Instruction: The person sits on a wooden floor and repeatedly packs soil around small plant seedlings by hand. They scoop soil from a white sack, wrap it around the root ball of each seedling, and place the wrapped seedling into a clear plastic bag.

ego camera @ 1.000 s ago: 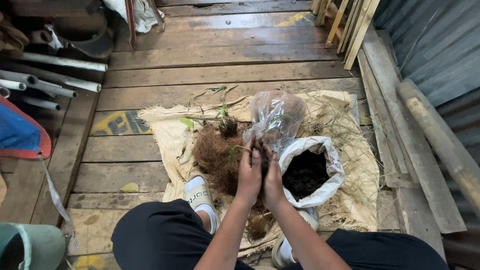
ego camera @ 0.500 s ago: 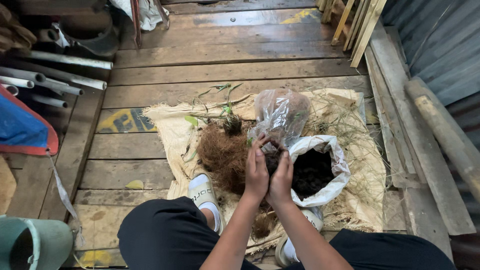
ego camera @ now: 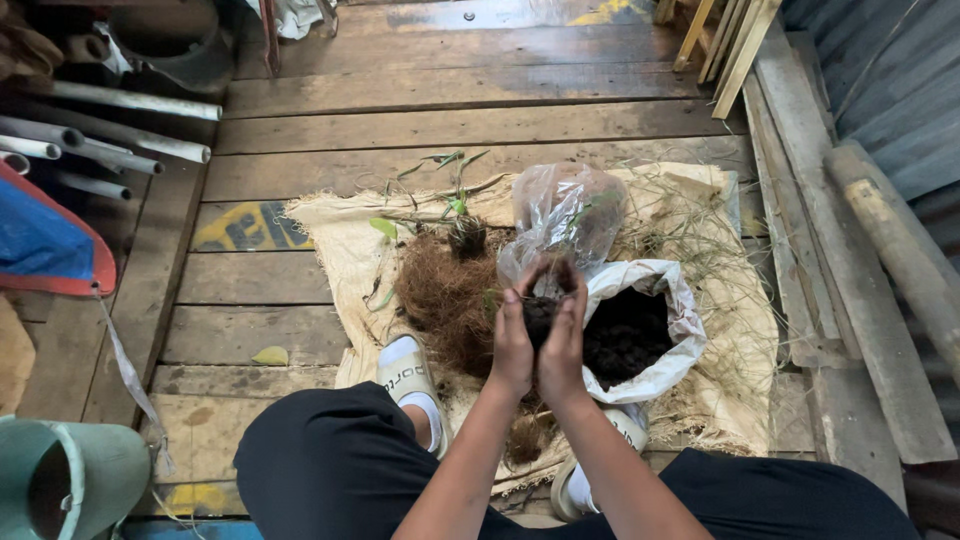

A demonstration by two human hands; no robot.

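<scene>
My left hand (ego camera: 512, 340) and my right hand (ego camera: 563, 338) are pressed together, cupping a dark clump of soil (ego camera: 540, 314) between the palms. Just beyond the fingertips a clear plastic bag (ego camera: 565, 215) stands crumpled with green stems inside; my fingers touch its lower edge. To the right sits a white sack (ego camera: 655, 325) rolled open, full of dark soil. A brown heap of coconut fibre (ego camera: 445, 300) lies to the left, with a small green seedling (ego camera: 462, 222) at its far edge. All rest on a burlap mat (ego camera: 335, 235).
Wooden plank floor (ego camera: 470, 125) all around. Grey pipes (ego camera: 110, 140) and a blue tarp (ego camera: 40, 235) lie at the left, a green bucket (ego camera: 75, 480) at the lower left. Planks and a thick pole (ego camera: 890, 250) line the right by a corrugated wall. My white sandals (ego camera: 405, 370) rest on the mat.
Both hands stay pressed around the soil clump and have shifted slightly right, toward the clear bag and the sack. The view has tilted a little.
</scene>
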